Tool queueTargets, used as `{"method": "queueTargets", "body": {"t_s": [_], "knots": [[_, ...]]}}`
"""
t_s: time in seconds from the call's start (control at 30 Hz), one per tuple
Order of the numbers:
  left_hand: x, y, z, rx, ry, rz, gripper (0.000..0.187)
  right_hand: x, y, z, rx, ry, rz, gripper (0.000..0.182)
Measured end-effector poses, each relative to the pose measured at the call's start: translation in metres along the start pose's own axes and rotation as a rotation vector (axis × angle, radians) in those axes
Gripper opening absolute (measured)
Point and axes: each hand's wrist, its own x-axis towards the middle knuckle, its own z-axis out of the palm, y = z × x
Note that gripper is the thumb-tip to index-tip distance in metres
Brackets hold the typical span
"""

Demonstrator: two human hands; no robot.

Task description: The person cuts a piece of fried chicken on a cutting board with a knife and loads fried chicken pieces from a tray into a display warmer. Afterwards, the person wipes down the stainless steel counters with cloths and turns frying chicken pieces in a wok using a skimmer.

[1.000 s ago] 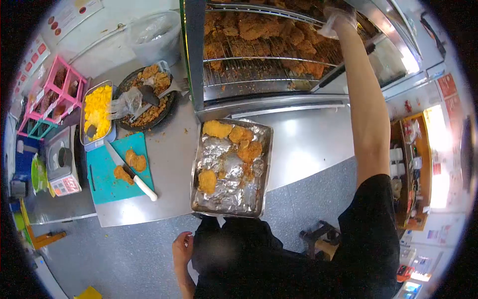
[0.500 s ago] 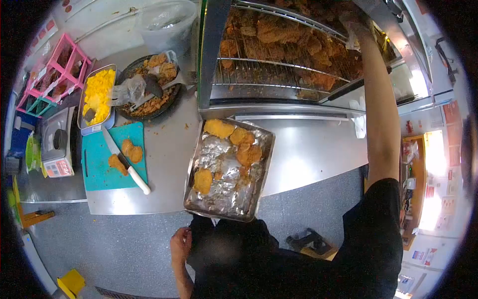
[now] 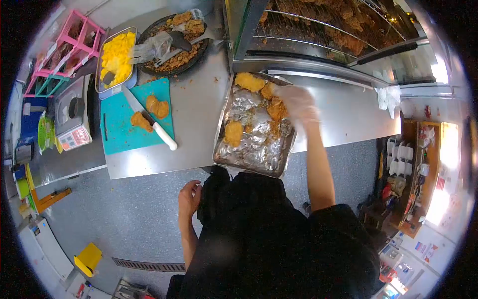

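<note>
A thin clear glove covers my right hand (image 3: 298, 105), which is smeared by motion over the right side of the foil-lined metal tray (image 3: 254, 168). Its fingertips are right by a browned fried piece (image 3: 277, 108); whether they grip it is hidden by the blur. Other fried pieces lie on the foil: a long golden one (image 3: 250, 82) at the far edge, a smaller one (image 3: 269, 90) beside it, and another (image 3: 233, 133) at the left. My left hand (image 3: 189, 198), bare and holding nothing, hangs loosely beside my body, fingers slightly curled and apart.
Behind the tray stands a glass cabinet (image 3: 318, 40) with fried chicken on wire racks. To the left, a knife (image 3: 163, 134) and fried pieces lie on a teal cutting board (image 3: 114, 134). A black pan (image 3: 199, 57) and a tray of yellow food (image 3: 118, 57) sit beyond.
My right hand has come out of the cabinet and down to the tray. The head view has shifted, so the counter things appear farther right and higher.
</note>
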Motion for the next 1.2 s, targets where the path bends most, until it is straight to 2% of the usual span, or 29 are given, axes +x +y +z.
{"method": "queueTargets", "body": {"t_s": [0.03, 0.1, 0.2, 0.27, 0.3, 0.4, 0.43, 0.53, 0.6, 0.67, 0.73, 0.8, 0.87, 0.93, 0.97, 1.07, 1.1, 1.2], "knots": [[0.002, -0.006, -0.004, 0.002, 0.008, 0.010, 0.017, 0.006, -0.013, 0.008, -0.003, -0.212, 0.138, 0.034], [0.004, -0.012, -0.015, 0.009, 0.020, 0.024, 0.016, 0.017, -0.043, 0.001, 0.008, -0.379, 0.339, 0.044], [0.003, -0.019, -0.031, 0.024, 0.020, 0.030, 0.015, 0.029, -0.045, 0.047, -0.020, -0.331, 0.439, 0.044], [0.002, -0.036, -0.037, 0.034, 0.017, 0.035, 0.014, 0.035, -0.038, 0.063, -0.127, -0.408, 0.373, 0.038], [0.000, -0.041, -0.041, 0.023, 0.028, 0.042, 0.014, 0.028, -0.046, 0.054, -0.108, -0.256, 0.357, 0.026], [-0.005, -0.053, -0.048, 0.000, 0.065, 0.051, 0.014, 0.030, -0.027, 0.071, 0.284, -0.021, 0.421, 0.033], [-0.007, -0.056, -0.051, 0.009, 0.076, 0.049, 0.014, 0.033, -0.026, 0.070, 0.272, -0.107, 0.455, 0.033], [-0.014, -0.058, -0.062, 0.010, 0.096, 0.006, 0.014, 0.019, -0.002, 0.092, 0.222, 0.182, 0.143, 0.025], [-0.018, -0.063, -0.067, 0.003, 0.098, -0.019, 0.014, 0.019, -0.001, 0.098, 0.553, 0.105, 0.418, 0.028], [-0.019, -0.072, -0.070, -0.004, 0.087, -0.025, 0.015, 0.019, -0.008, 0.099, 0.642, 0.090, 0.490, 0.033], [-0.018, -0.076, -0.071, -0.004, 0.080, -0.020, 0.015, 0.020, -0.042, 0.064, 0.489, 0.146, 0.354, 0.043], [-0.014, -0.077, -0.073, -0.001, 0.076, -0.007, 0.015, 0.045, -0.027, 0.096, 0.279, 0.273, -0.001, 0.044], [-0.010, -0.071, -0.077, 0.008, 0.068, 0.014, 0.015, 0.054, -0.039, 0.082, 0.251, 0.089, 0.015, 0.050], [-0.009, -0.065, -0.081, 0.013, 0.067, 0.018, 0.015, 0.069, -0.098, -0.008, 0.405, -0.388, 0.388, 0.058], [-0.007, -0.064, -0.084, 0.015, 0.071, 0.020, 0.016, 0.064, -0.107, -0.015, 0.421, -0.402, 0.416, 0.070], [-0.010, -0.069, -0.086, -0.015, 0.075, -0.022, 0.017, 0.057, -0.127, -0.033, 0.173, -0.381, 0.250, 0.077], [-0.011, -0.070, -0.086, -0.002, 0.074, -0.015, 0.016, 0.064, -0.112, 0.002, 0.030, -0.427, 0.083, 0.075], [-0.013, -0.070, -0.084, 0.028, 0.069, 0.003, 0.016, 0.056, -0.102, 0.038, 0.124, -0.048, 0.125, 0.072]]}}
